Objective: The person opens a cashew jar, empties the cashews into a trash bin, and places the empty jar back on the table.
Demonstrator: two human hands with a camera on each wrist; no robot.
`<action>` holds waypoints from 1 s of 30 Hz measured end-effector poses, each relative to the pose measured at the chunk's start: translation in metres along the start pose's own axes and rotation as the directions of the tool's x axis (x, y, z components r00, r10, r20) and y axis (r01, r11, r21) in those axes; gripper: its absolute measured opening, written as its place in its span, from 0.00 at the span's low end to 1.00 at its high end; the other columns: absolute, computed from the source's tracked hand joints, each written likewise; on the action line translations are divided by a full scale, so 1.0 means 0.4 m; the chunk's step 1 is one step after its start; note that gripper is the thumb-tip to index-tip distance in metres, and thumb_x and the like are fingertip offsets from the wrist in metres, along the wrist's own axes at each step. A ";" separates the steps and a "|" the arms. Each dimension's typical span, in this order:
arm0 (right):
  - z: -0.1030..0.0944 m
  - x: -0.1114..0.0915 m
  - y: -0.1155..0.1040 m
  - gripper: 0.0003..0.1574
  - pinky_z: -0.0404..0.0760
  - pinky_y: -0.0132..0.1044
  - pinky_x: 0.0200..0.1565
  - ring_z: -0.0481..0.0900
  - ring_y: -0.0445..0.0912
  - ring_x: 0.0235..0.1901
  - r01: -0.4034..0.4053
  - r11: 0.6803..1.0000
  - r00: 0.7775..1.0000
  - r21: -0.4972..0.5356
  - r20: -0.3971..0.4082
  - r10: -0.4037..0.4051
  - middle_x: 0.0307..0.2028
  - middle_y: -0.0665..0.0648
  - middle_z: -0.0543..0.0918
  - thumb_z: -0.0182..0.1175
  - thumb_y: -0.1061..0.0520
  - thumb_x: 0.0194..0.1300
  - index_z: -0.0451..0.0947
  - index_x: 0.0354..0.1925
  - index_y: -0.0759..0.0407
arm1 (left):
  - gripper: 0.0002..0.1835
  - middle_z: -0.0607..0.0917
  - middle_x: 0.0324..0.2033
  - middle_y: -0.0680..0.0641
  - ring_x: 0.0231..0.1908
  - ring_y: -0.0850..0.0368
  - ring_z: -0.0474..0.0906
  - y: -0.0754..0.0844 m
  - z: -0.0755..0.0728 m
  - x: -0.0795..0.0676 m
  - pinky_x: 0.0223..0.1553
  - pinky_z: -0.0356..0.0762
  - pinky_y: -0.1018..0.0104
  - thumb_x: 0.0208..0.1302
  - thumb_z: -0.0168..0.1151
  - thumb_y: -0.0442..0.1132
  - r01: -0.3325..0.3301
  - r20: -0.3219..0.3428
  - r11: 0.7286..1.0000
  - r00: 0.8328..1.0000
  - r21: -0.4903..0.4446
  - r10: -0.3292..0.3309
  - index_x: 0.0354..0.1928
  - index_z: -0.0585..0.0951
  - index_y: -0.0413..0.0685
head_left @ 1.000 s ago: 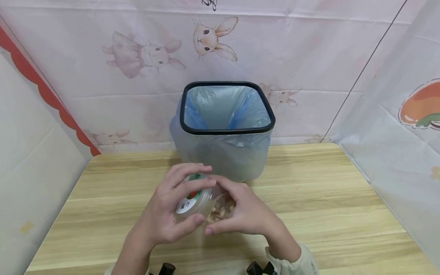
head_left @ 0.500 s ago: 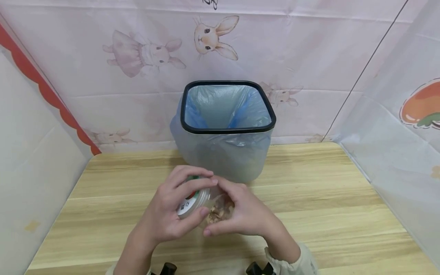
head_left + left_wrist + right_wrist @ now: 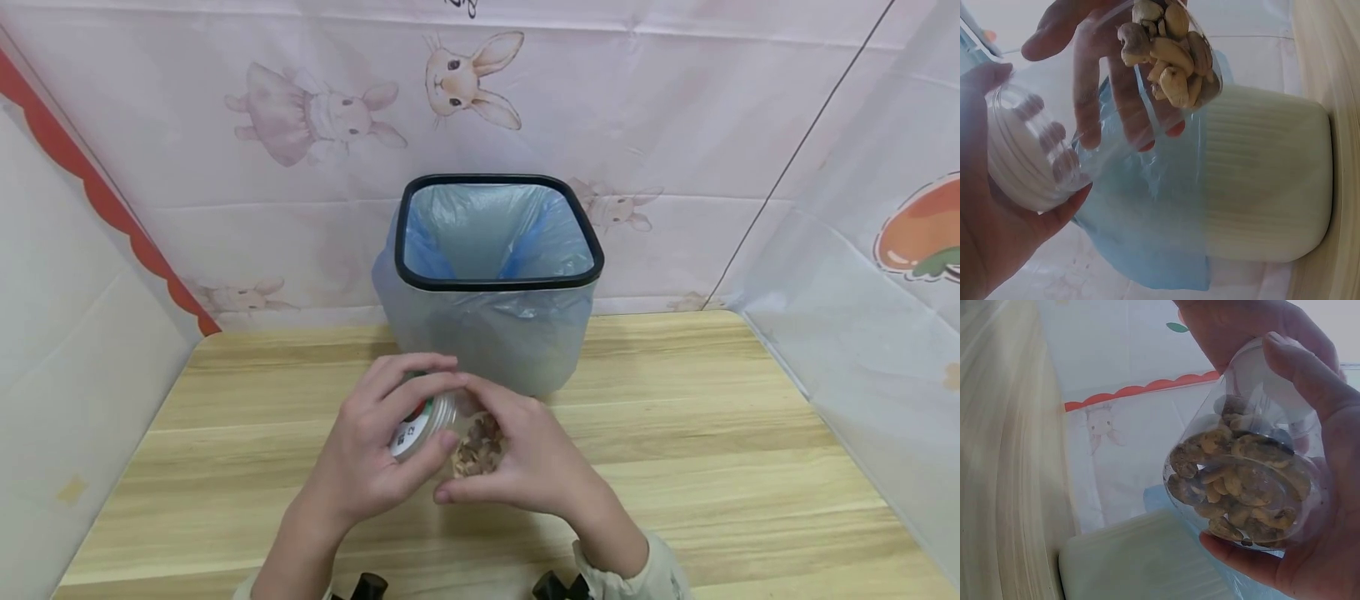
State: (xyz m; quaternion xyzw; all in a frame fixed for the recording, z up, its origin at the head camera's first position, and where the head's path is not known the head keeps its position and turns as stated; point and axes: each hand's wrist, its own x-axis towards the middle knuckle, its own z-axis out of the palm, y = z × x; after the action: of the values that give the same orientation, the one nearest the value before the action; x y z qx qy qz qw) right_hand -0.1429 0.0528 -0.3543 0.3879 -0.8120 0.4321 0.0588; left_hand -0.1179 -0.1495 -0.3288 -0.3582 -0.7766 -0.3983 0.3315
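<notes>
A clear plastic jar (image 3: 1210, 419) with cashews (image 3: 1247, 487) in its bottom is held tilted between both hands. My left hand (image 3: 382, 437) grips the jar's lid end, its fingers curled round the ribbed rim; a round label (image 3: 411, 435) in white, red and green shows on the lid. My right hand (image 3: 517, 458) holds the body near the base, thumb below and fingers over the far side. In the left wrist view the cashews lie heaped at the lower end of the jar. Both hands are above the table, in front of the bin.
Behind the hands stands a bin (image 3: 495, 333) with a black rim and a blue plastic bag lining it. The wooden table (image 3: 712, 450) meets a pale rabbit-print cloth backdrop (image 3: 315, 208) at the back. Pale side panels (image 3: 82, 250) rise at left and right.
The left hand's fingers have shifted round the lid, and the jar has turned slightly between the hands. The cashews show more plainly now. The bin stays in place.
</notes>
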 end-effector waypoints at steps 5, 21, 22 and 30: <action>-0.009 -0.001 0.004 0.59 0.81 0.39 0.53 0.80 0.40 0.52 -0.021 0.986 0.999 0.164 0.052 0.012 0.57 0.37 0.79 0.81 0.38 0.41 0.64 0.70 0.32 | 0.25 0.77 0.61 0.39 0.61 0.44 0.71 0.006 -0.012 0.007 0.60 0.70 0.55 0.69 0.54 0.59 -0.100 -0.004 0.992 0.995 -0.079 0.100 0.57 0.82 0.50; -0.012 -0.001 0.000 0.61 0.79 0.41 0.56 0.79 0.41 0.54 0.014 0.978 0.994 0.207 0.106 -0.037 0.59 0.39 0.78 0.82 0.42 0.42 0.63 0.71 0.35 | 0.21 0.82 0.52 0.41 0.51 0.48 0.76 0.009 -0.011 0.011 0.52 0.73 0.64 0.69 0.58 0.51 -0.158 0.000 0.982 0.987 -0.100 0.158 0.56 0.82 0.47; -0.011 -0.001 -0.001 0.61 0.79 0.41 0.56 0.78 0.40 0.55 0.008 0.982 0.995 0.188 0.097 -0.027 0.60 0.38 0.77 0.82 0.41 0.42 0.62 0.72 0.34 | 0.21 0.82 0.52 0.42 0.51 0.48 0.76 0.008 -0.010 0.010 0.52 0.73 0.64 0.69 0.58 0.51 -0.148 -0.004 0.985 0.989 -0.086 0.149 0.56 0.82 0.47; -0.002 0.001 -0.007 0.60 0.79 0.39 0.56 0.78 0.36 0.55 0.000 0.998 1.000 0.062 0.011 -0.001 0.61 0.35 0.76 0.80 0.33 0.41 0.62 0.70 0.29 | 0.20 0.83 0.51 0.43 0.49 0.49 0.77 0.000 -0.005 0.008 0.49 0.72 0.64 0.70 0.58 0.53 -0.103 -0.036 0.994 0.994 -0.027 0.102 0.54 0.83 0.48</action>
State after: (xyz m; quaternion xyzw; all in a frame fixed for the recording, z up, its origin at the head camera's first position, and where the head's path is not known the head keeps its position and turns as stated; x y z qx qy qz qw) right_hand -0.1414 0.0521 -0.3519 0.3922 -0.7983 0.4550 0.0424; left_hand -0.1191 -0.1502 -0.3253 -0.3952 -0.7456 -0.3981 0.3598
